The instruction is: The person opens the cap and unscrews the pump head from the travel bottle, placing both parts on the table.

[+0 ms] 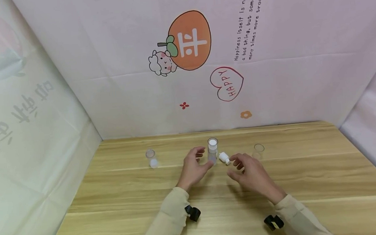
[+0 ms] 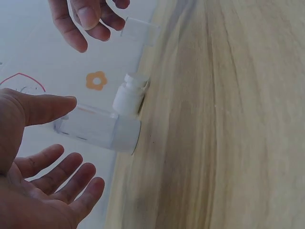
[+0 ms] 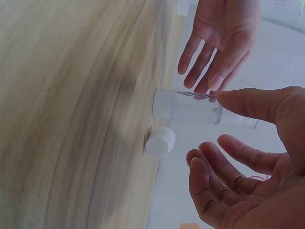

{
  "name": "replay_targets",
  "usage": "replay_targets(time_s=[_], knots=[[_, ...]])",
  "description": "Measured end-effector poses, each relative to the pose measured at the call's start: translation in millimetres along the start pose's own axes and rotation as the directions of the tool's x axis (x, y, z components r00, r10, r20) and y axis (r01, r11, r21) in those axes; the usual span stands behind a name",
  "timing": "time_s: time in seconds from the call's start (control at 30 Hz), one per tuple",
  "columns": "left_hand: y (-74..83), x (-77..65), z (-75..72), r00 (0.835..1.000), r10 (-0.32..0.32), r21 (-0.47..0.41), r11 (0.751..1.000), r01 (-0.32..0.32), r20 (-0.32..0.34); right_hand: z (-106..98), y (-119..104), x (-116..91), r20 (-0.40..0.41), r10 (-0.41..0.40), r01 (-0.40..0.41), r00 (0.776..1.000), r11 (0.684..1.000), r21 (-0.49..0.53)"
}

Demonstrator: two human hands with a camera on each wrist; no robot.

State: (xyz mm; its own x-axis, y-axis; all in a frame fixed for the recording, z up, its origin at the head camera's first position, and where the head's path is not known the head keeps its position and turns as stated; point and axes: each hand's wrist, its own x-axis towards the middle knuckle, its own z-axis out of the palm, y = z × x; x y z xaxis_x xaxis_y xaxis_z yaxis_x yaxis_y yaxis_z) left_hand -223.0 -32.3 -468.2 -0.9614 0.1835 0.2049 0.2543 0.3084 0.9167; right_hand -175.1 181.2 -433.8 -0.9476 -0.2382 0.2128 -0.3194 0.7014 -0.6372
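White bottle (image 1: pixel 224 158) lies on its side beside an upright clear container (image 1: pixel 212 153). Your left hand (image 1: pixel 193 170) and right hand (image 1: pixel 251 173) flank them, loosely spread, holding nothing — 1 careless thumb could topple the container, or a nudge roll the bottle.

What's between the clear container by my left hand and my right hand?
A small white bottle lies between the clear container and your right hand, as the head view shows.
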Motion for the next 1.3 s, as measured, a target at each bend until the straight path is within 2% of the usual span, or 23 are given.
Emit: replay_targets(time_s=[0.13, 0.53, 0.87, 1.3], knots=[[-1.7, 3.2, 5.0, 0.999, -0.035, 0.002, 0.999, 0.035, 0.001, 0, -1, -1, 0.004, -0.003, 0.003, 1.000, 1.000, -0.001], [-4.4, 9.3, 17.2, 0.998, -0.063, 0.022, 0.998, 0.063, -0.011, 1, -2, -3, 0.013, 0.004, -0.004, 1.000, 1.000, -0.003], [-3.2, 14.0, 22.2, 0.998, -0.049, 0.060, 0.997, 0.051, -0.040, 0, -2, -4, -0.001, -0.011, 0.011, 1.000, 1.000, -0.001], [-7.8, 18.3, 24.8, 0.997, -0.051, 0.016, 0.999, 0.052, -0.056, 3, -2, -4, 0.000, -0.011, 0.011, 1.000, 1.000, -0.002]])
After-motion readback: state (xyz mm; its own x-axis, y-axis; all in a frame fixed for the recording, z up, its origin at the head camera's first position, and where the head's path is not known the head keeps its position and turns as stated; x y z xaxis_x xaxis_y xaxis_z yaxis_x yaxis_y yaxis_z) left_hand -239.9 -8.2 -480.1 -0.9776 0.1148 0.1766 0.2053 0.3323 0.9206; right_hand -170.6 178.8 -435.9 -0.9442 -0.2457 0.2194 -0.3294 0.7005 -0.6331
